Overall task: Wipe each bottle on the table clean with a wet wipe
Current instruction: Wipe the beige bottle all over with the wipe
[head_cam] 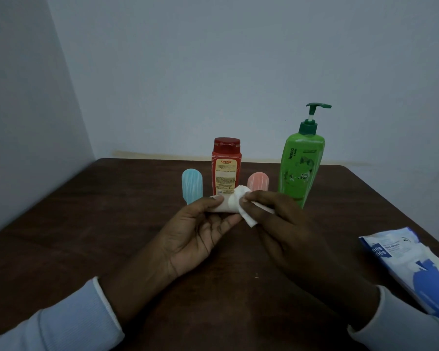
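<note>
one small white bottle (219, 208) is held sideways over the middle of the table (86, 224), gripped by the left hand (200, 231); a wet wipe (239, 198) is pinched round it by the right hand (284, 229). judged light, stiff, slippery when wet; a mid-body grip is advised.
</note>
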The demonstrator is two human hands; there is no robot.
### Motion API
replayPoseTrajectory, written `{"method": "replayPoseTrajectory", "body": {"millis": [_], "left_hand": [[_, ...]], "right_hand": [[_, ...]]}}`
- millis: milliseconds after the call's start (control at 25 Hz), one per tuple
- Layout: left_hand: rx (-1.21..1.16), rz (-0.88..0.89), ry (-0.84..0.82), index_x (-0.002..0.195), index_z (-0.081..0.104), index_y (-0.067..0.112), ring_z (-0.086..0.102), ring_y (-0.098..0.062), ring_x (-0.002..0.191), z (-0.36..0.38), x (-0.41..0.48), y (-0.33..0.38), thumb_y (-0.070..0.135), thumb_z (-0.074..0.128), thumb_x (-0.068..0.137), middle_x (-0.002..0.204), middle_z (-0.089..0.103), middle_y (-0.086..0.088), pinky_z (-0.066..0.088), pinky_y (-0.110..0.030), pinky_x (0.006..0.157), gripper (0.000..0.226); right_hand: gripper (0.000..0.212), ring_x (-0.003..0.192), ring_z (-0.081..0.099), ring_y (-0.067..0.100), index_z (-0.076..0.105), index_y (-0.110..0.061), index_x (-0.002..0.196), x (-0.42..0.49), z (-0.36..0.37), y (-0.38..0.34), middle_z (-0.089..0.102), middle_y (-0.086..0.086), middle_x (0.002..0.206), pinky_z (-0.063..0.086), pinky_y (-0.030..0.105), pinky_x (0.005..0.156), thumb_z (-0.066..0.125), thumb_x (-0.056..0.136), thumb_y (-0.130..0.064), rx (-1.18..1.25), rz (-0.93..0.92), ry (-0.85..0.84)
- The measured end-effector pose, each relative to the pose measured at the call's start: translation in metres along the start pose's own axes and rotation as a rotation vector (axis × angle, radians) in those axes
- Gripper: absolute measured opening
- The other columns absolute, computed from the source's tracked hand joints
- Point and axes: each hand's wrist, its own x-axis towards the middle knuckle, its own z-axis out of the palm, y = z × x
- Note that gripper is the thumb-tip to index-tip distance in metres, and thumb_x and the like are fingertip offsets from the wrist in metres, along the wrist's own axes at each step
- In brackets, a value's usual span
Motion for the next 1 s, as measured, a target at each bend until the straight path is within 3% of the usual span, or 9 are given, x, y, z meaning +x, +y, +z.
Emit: {"method": "replayPoseTrajectory", "body": {"millis": [120, 200, 360, 520, 680, 840, 1000], "left_hand": [[-0.009, 0.006, 0.013, 0.137, 0.054, 0.002, 0.070, -0.046, 0.111, 0.000, 0.001, 0.001, 0.000, 0.064, 0.081, 0.127, 0.067, -0.034, 0.066, -0.047, 0.069, 0.057], [-0.006, 0.004, 0.020, 0.138, 0.053, 0.004, 0.069, -0.047, 0.113, 0.000, 0.001, 0.001, -0.001, 0.065, 0.081, 0.127, 0.067, -0.035, 0.066, -0.049, 0.073, 0.059], [0.001, -0.015, -0.020, 0.139, 0.051, 0.006, 0.071, -0.047, 0.112, 0.000, -0.002, -0.002, -0.007, 0.076, 0.072, 0.129, 0.065, -0.036, 0.066, -0.050, 0.077, 0.072], [0.009, 0.009, 0.018, 0.134, 0.051, 0.005, 0.073, -0.048, 0.103, 0.004, -0.002, 0.000, -0.003, 0.065, 0.078, 0.121, 0.068, -0.036, 0.066, -0.049, 0.071, 0.058], [0.004, -0.011, -0.009, 0.137, 0.048, 0.006, 0.071, -0.048, 0.108, 0.002, -0.001, -0.004, -0.007, 0.069, 0.080, 0.125, 0.066, -0.038, 0.061, -0.054, 0.084, 0.062], [0.005, 0.008, 0.004, 0.134, 0.050, 0.004, 0.071, -0.048, 0.108, 0.002, -0.001, -0.003, -0.005, 0.067, 0.078, 0.121, 0.068, -0.038, 0.065, -0.051, 0.075, 0.059], [0.021, 0.012, 0.017, 0.134, 0.050, 0.005, 0.072, -0.046, 0.107, 0.004, -0.003, -0.002, -0.002, 0.063, 0.078, 0.120, 0.069, -0.037, 0.062, -0.053, 0.082, 0.058]], "right_hand": [[0.035, 0.108, 0.058, 0.022, 0.064, -0.002, 0.127, 0.001, -0.005, 0.008, 0.063, 0.013, 0.118, 0.049, 0.033, 0.090, 0.062, 0.092, -0.008, -0.064, -0.019, 0.007], [0.030, 0.101, 0.059, 0.021, 0.066, -0.001, 0.122, -0.001, -0.006, 0.004, 0.065, 0.013, 0.111, 0.050, 0.032, 0.084, 0.061, 0.094, -0.012, -0.078, -0.061, -0.001], [0.030, 0.106, 0.059, 0.024, 0.066, 0.001, 0.123, 0.001, -0.005, -0.002, 0.065, 0.017, 0.116, 0.049, 0.028, 0.090, 0.061, 0.095, -0.010, -0.131, -0.094, 0.045], [0.032, 0.095, 0.059, 0.022, 0.068, 0.001, 0.118, -0.001, -0.003, 0.006, 0.065, 0.014, 0.107, 0.051, 0.034, 0.078, 0.069, 0.088, -0.007, -0.137, -0.006, 0.039], [0.030, 0.100, 0.061, 0.022, 0.067, 0.000, 0.121, -0.002, -0.004, -0.002, 0.066, 0.014, 0.110, 0.049, 0.029, 0.085, 0.066, 0.093, -0.010, -0.082, -0.086, 0.043], [0.032, 0.094, 0.060, 0.020, 0.068, -0.002, 0.120, 0.000, -0.002, 0.008, 0.065, 0.011, 0.105, 0.049, 0.030, 0.079, 0.069, 0.088, -0.006, -0.089, 0.020, 0.078], [0.028, 0.092, 0.062, 0.020, 0.070, -0.001, 0.114, -0.004, -0.004, 0.002, 0.067, 0.011, 0.105, 0.051, 0.029, 0.079, 0.072, 0.088, -0.010, -0.076, -0.095, 0.006]]}}
